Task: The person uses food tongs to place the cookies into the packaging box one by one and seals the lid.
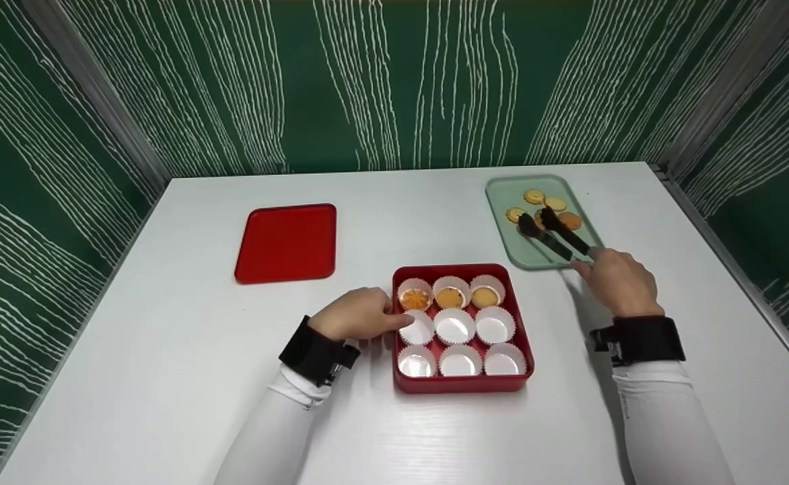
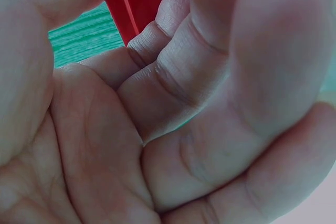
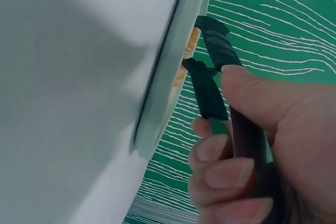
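Note:
My right hand [image 1: 622,283] holds a pair of tongs [image 3: 247,129] with black tips, its fingers and thumb wrapped round the handles. The parted tips are among several cookies [image 1: 555,203] on a pale green tray [image 1: 529,259]; whether they touch one is unclear. With the thumb over the rim and fingers outside, my left hand [image 1: 361,314] grips the left wall of a red box [image 1: 462,384]. Paper cups [image 1: 455,327] fill the box in rows. A cookie [image 1: 450,298] lies in each of the three far cups; the other cups hold nothing.
A flat red tray [image 1: 287,244] lies at the left of the white table [image 1: 186,337]. Green walls [image 1: 408,87] with white streaks close off the back and both sides. The green tray lies at the back right, beyond the box.

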Demonstrator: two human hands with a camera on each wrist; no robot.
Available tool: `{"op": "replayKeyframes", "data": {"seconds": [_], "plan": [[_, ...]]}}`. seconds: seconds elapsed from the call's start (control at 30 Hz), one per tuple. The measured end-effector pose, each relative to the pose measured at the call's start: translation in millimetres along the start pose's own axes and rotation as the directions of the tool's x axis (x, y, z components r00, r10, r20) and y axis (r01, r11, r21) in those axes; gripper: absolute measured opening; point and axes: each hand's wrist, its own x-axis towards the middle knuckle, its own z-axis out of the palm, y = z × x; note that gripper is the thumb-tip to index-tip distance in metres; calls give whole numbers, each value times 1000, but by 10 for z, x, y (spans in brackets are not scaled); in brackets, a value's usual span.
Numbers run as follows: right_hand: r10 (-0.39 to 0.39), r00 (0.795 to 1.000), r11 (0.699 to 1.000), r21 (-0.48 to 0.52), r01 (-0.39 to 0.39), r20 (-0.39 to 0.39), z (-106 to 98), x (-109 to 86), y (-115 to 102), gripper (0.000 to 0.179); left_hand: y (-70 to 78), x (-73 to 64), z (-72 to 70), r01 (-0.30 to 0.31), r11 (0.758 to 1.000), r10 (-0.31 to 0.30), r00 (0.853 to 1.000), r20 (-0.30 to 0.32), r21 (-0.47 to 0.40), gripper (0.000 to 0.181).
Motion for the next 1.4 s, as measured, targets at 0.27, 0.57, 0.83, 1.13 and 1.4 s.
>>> {"op": "replayKeyframes", "data": {"seconds": [0.27, 0.57, 0.83, 1.13, 1.4], "plan": [[-33, 999, 999, -43, 32, -31, -123, -80, -56, 35, -2, -3, 2, -5, 1000, 5, 1000, -2, 7, 49], [-29, 999, 998, -51, 30, 23, -236, -146, -40, 39, 0, 3, -1, -10, 1000, 10, 1000, 14, 3, 48], [-25, 997, 999, -45, 28, 67, -353, -205, -71, 56, -13, 10, 7, -9, 1000, 10, 1000, 17, -6, 48], [-86, 995, 996, 11, 85, 43, -498, -290, -245, 60, -19, 21, -3, -2, 1000, 2, 1000, -11, -8, 51], [-246, 969, 968, 43, 247, -28, -549, -502, -583, 54, -78, -23, 47, -18, 999, 18, 1000, -2, -35, 45]]}}
